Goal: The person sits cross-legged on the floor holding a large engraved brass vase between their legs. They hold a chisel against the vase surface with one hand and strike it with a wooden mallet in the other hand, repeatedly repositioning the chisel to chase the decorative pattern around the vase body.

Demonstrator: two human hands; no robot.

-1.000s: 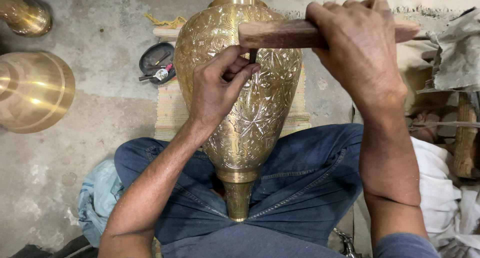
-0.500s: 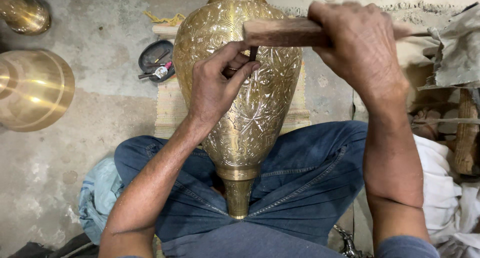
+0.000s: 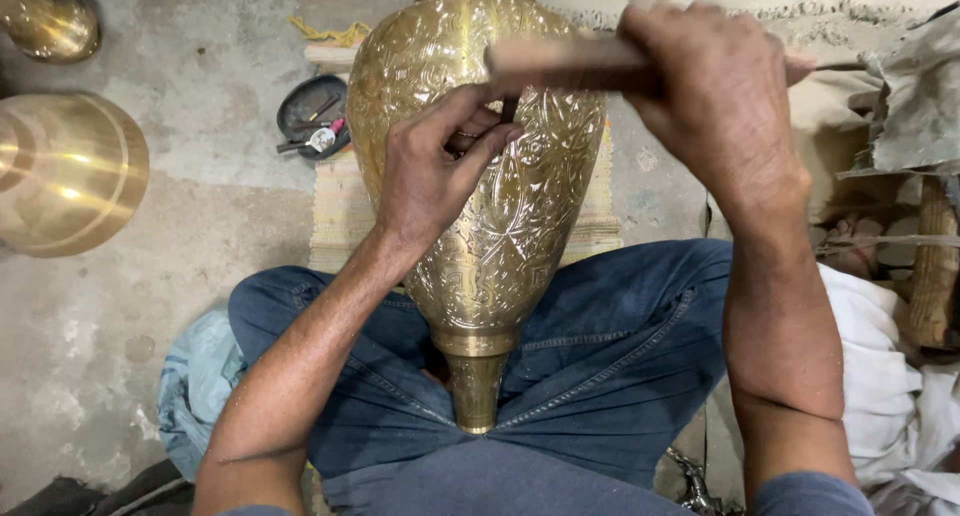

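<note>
Centrally, a large engraved brass vase [image 3: 480, 196] was recorded lying across the lap of a seated person in blue jeans [image 3: 620, 356], its narrow foot pointed toward the body and its neck pointed away.

Left hand [image 3: 430, 176]: fingers were closed in a pinching grip on a small dark chisel [image 3: 509, 110], the tip of which was set against the patterned wall of the vase.

Right hand [image 3: 720, 106]: fingers were wrapped fully round a wooden mallet [image 3: 570, 64], which was held level just above the chisel head; whether the two touched could not be told.

Step in hand, as judged: chasing of the surface pattern, with a blow being delivered or readied. The next move was judged to call for a short, square tap on the chisel head, the tip being kept steady on its line so that it would not skid across the finished relief.

Containers: a small dark dish [image 3: 315, 119] was noted on the concrete floor [image 3: 200, 206] just left of the vase, with a few small tools in it, too small to be told apart. A plain polished brass vessel [image 3: 65, 171] was noted at the left edge, and part of another brass piece [image 3: 45, 18] at the upper left; nothing was seen inside either.

A woven mat [image 3: 340, 216] was noted under the vase.
</note>
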